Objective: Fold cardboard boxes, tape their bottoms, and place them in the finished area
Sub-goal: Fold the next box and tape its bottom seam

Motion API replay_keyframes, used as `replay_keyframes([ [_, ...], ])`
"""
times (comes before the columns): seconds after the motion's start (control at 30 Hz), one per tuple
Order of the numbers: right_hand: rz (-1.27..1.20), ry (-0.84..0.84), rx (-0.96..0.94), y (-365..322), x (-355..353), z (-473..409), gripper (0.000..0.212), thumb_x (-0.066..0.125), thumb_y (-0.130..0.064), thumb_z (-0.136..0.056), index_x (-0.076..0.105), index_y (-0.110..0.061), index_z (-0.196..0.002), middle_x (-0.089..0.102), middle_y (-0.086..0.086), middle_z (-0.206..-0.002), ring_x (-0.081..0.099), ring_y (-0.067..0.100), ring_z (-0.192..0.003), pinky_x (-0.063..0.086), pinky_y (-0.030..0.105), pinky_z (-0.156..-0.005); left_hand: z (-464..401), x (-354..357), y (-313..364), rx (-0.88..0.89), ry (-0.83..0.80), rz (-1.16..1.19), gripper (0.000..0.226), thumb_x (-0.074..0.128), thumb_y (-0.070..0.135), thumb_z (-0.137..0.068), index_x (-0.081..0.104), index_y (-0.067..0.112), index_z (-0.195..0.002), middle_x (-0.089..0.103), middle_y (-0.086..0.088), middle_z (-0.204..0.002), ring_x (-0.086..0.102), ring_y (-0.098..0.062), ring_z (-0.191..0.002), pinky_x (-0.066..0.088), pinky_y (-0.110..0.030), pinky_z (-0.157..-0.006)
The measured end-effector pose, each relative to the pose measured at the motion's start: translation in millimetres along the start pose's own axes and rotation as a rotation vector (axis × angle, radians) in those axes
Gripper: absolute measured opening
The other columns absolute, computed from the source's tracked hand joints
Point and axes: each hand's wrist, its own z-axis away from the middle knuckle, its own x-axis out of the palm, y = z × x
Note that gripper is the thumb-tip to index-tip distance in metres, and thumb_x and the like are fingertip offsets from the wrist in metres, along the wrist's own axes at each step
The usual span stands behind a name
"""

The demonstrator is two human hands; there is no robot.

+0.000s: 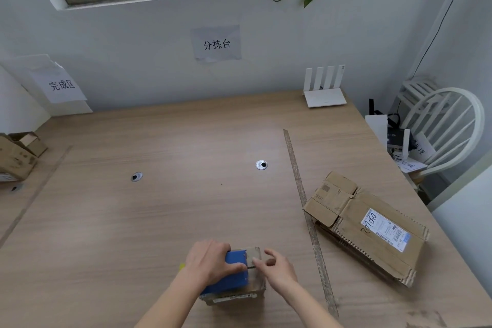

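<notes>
Two forearms showing at bottom of head view, both bare to frame edge, no sleeves showing. Left hand (210, 261) bare: no glove, ring or watch showing. Right hand (277, 269) bare likewise; wrist uncovered. Small yellow patch showing just beside left wrist; cannot tell whether it is worn. Fingernails too blurred to note. Rest of person lying outside frame.

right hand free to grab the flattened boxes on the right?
Probably yes. The right hand only touches the small cardboard box, holding nothing, and bare wooden table lies between it and the flattened brown cardboard boxes.
</notes>
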Motion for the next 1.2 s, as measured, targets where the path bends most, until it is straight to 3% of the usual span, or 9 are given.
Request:
replay_keyframes([
  [0.07, -0.003, -0.046, 0.002, 1, 10, 3, 0.066, 0.068, -0.052, -0.090, 0.047, -0.028, -0.147, 0.061, 0.001, -0.135, 0.059, 0.017, -0.118, 0.050, 0.031, -0.100, -1, 0, 0, 0.006, -0.002, 0.008, 0.071, 0.041, 0.089, -0.075, 0.068, 0.026, -0.095, 0.071, 0.003, -0.089, 0.064, -0.019, -0.079, 0.043, -0.033, -0.063],
  [0.17, -0.077, -0.068, -0.036, 1, 17, 6, 0.053, 0.064, -0.042, -0.095, 0.052, -0.030, -0.145, 0.066, -0.006, -0.130, 0.060, 0.013, -0.114, 0.050, 0.034, -0.103, 0, 3, -3, 0.015, 0.014, 0.015, 0.072, 0.040, 0.089, -0.074, 0.069, 0.027, -0.097, 0.071, 0.004, -0.088, 0.066, -0.017, -0.078, 0.050, -0.033, -0.068],
  [0.33, -0.122, -0.092, -0.004, 1, 12, 4, 0.060, 0.067, -0.037, -0.094, 0.045, -0.032, -0.149, 0.066, 0.001, -0.129, 0.066, 0.021, -0.110, 0.056, 0.045, -0.096, 0, 3, -12, -0.006, 0.015, 0.030, 0.071, 0.039, 0.088, -0.078, 0.069, 0.030, -0.105, 0.071, 0.006, -0.094, 0.066, -0.016, -0.082, 0.054, -0.033, -0.072],
  [0.47, -0.175, -0.116, 0.034, -3, 14, 1, 0.061, 0.069, -0.030, -0.094, 0.044, -0.034, -0.149, 0.065, 0.001, -0.116, 0.069, 0.021, -0.098, 0.062, 0.045, -0.083, 6, 4, -23, -0.028, 0.003, 0.065, 0.069, 0.040, 0.088, -0.079, 0.069, 0.029, -0.101, 0.069, 0.007, -0.091, 0.064, -0.015, -0.080, 0.051, -0.032, -0.068],
  [0.53, -0.158, -0.101, 0.038, -7, 18, 1, 0.061, 0.069, -0.028, -0.094, 0.044, -0.034, -0.149, 0.066, 0.005, -0.121, 0.069, 0.023, -0.099, 0.062, 0.046, -0.083, 9, 3, -25, -0.024, 0.000, 0.075, 0.069, 0.039, 0.089, -0.078, 0.068, 0.031, -0.100, 0.068, 0.009, -0.089, 0.062, -0.015, -0.077, 0.046, -0.030, -0.064],
  [0.67, -0.091, -0.023, 0.037, -8, 17, 0, 0.055, 0.068, -0.028, -0.094, 0.050, -0.034, -0.145, 0.065, 0.004, -0.129, 0.064, 0.027, -0.112, 0.058, 0.048, -0.093, 16, 3, -42, -0.037, -0.045, 0.073, 0.072, 0.039, 0.091, -0.076, 0.067, 0.030, -0.099, 0.069, 0.007, -0.093, 0.063, -0.018, -0.082, 0.050, -0.035, -0.071],
  [0.77, 0.019, 0.031, 0.023, 2, 7, -3, 0.051, 0.068, -0.030, -0.093, 0.055, -0.036, -0.142, 0.065, 0.002, -0.134, 0.059, 0.029, -0.121, 0.054, 0.047, -0.100, 29, 11, -79, -0.092, -0.060, 0.020, 0.076, 0.039, 0.091, -0.069, 0.065, 0.023, -0.089, 0.069, 0.004, -0.087, 0.061, -0.021, -0.080, 0.040, -0.034, -0.063],
  [0.9, 0.132, 0.040, -0.033, -6, 10, -10, 0.051, 0.066, -0.032, -0.092, 0.055, -0.037, -0.142, 0.065, 0.001, -0.135, 0.058, 0.026, -0.126, 0.050, 0.039, -0.104, 42, 17, -103, -0.120, -0.040, 0.087, 0.073, 0.040, 0.090, -0.069, 0.065, 0.025, -0.089, 0.068, 0.007, -0.084, 0.063, -0.018, -0.081, 0.041, -0.033, -0.064],
  [1.2, 0.169, 0.047, -0.035, -7, 23, -9, 0.048, 0.068, -0.036, -0.089, 0.060, -0.042, -0.135, 0.070, -0.004, -0.125, 0.063, 0.026, -0.115, 0.058, 0.047, -0.092, 63, 34, -124, -0.162, -0.097, 0.219, 0.063, 0.041, 0.088, -0.073, 0.061, 0.030, -0.085, 0.067, 0.009, -0.087, 0.062, -0.018, -0.085, 0.043, -0.032, -0.068],
])
